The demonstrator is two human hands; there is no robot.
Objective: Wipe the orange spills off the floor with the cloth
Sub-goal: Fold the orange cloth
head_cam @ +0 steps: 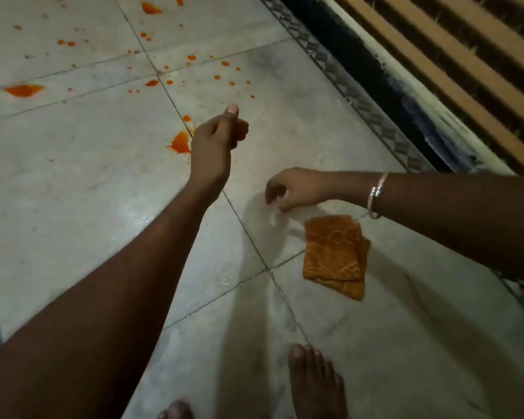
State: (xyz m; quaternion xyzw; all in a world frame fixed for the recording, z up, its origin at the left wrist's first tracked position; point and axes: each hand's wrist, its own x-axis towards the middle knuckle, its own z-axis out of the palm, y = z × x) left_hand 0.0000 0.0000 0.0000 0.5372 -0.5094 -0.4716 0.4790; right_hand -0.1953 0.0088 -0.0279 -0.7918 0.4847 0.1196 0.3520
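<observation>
The left grip (215, 143) is clenched on nothing, thumb up, over the floor (73, 192). The nearest of the orange spills (180, 143) lies just left of it, with smaller drops beyond. The right grip (297, 189) hangs released, fingers loosely curled. The folded cloth (335, 255) lies on the floor just beside it, untouched.

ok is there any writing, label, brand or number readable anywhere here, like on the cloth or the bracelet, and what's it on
No readable text anywhere in this view.
cloth: woven curved pattern only, no letters.
bracelet: no marking visible; too small to tell any engraving.
border strip: repeating geometric pattern, no writing.
floor tiles: nothing written, only orange spills.
</observation>
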